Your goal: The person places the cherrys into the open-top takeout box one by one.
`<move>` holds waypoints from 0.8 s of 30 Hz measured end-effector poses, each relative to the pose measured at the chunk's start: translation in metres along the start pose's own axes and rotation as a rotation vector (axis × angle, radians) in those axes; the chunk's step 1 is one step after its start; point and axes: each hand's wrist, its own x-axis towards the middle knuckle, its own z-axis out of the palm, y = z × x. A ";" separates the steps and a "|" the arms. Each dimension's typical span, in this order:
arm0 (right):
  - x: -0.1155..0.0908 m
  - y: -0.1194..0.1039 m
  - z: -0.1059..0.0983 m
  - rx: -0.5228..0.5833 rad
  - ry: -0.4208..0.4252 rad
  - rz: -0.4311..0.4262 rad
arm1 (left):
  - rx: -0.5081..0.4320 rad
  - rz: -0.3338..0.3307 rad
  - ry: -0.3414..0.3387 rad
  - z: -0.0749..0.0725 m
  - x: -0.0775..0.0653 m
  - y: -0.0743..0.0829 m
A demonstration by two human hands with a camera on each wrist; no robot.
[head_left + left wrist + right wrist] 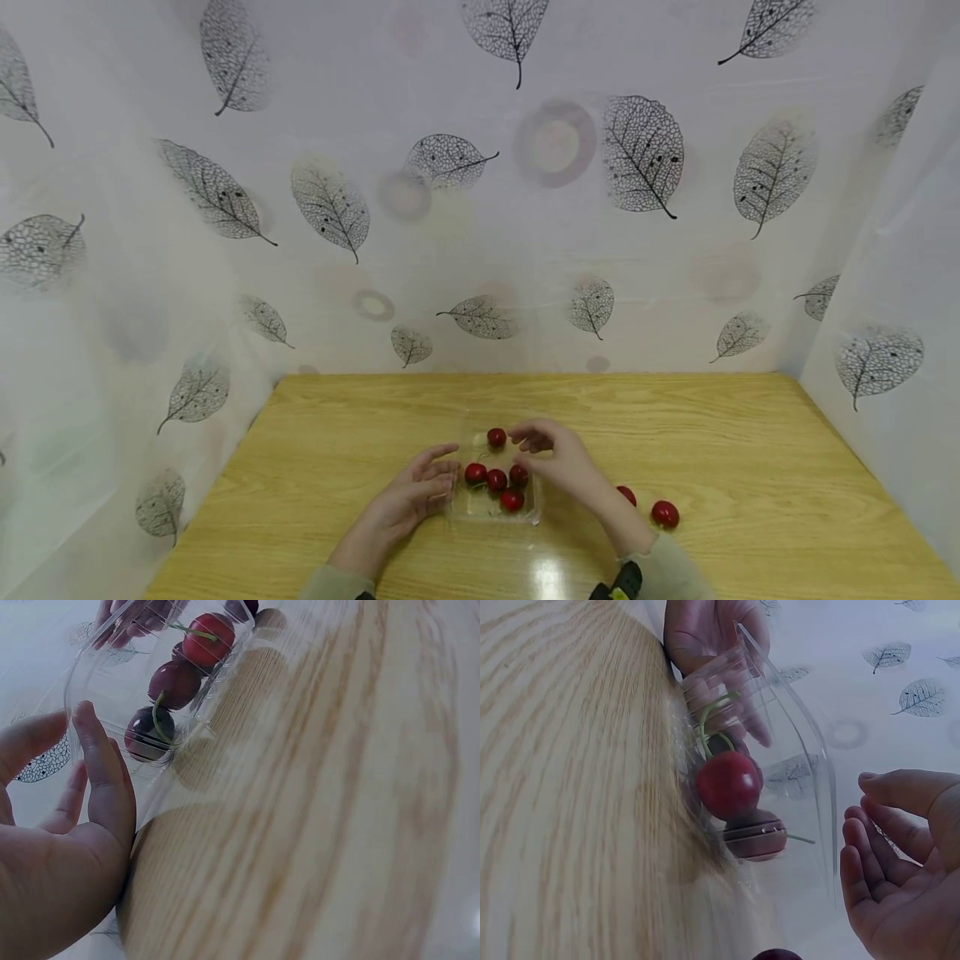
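"Where does the box (480, 514) sit?"

"On the tabletop (750, 467), at six o'clock in the head view, cherries (476, 474) inside; two loose cherries (664, 514) lie at its three o'clock."

"Around it?"

"The left hand (408, 500), at nine o'clock, touches it with fingers relaxed; the right hand (557, 455) hovers at two o'clock, thumb and fingers apart."

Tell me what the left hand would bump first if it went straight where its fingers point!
Probably the side of the clear plastic box. The left hand has its fingers right beside it, maybe touching; see-through plastic makes that hard to tell.
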 end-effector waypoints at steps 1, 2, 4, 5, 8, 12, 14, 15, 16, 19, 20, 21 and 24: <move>-0.001 0.000 -0.001 0.001 0.005 0.004 | 0.001 -0.002 0.002 0.000 0.000 0.000; -0.001 0.000 -0.003 0.004 0.008 0.002 | 0.002 -0.003 0.005 0.000 0.000 0.000; -0.003 0.001 -0.006 0.006 0.016 -0.001 | 0.003 -0.006 0.010 0.001 0.000 0.001; -0.003 0.001 -0.007 0.005 0.020 -0.008 | 0.003 -0.008 0.014 0.001 0.000 0.001; -0.006 0.002 -0.012 -0.003 0.030 -0.020 | 0.004 -0.010 0.017 0.000 0.000 0.001; -0.009 0.003 -0.018 -0.024 0.049 0.000 | 0.007 -0.010 0.017 0.000 0.001 0.000; -0.012 0.002 -0.021 -0.022 0.060 0.024 | 0.010 -0.011 0.016 0.000 0.001 0.000; -0.013 0.002 -0.023 -0.020 0.069 0.034 | 0.010 -0.011 0.015 0.000 0.001 -0.001; -0.014 0.001 -0.024 -0.019 0.073 0.038 | 0.011 -0.011 0.013 -0.001 0.001 -0.001; -0.017 0.002 -0.030 -0.016 0.091 0.036 | 0.010 -0.011 0.007 -0.001 0.001 -0.001; -0.018 0.002 -0.032 -0.019 0.095 0.028 | 0.010 -0.010 0.006 -0.001 0.001 -0.001; -0.019 0.003 -0.034 -0.027 0.104 0.020 | 0.010 -0.008 0.004 -0.001 0.001 -0.002; -0.022 0.007 -0.039 -0.040 0.124 0.005 | 0.016 -0.003 0.001 -0.002 0.001 -0.002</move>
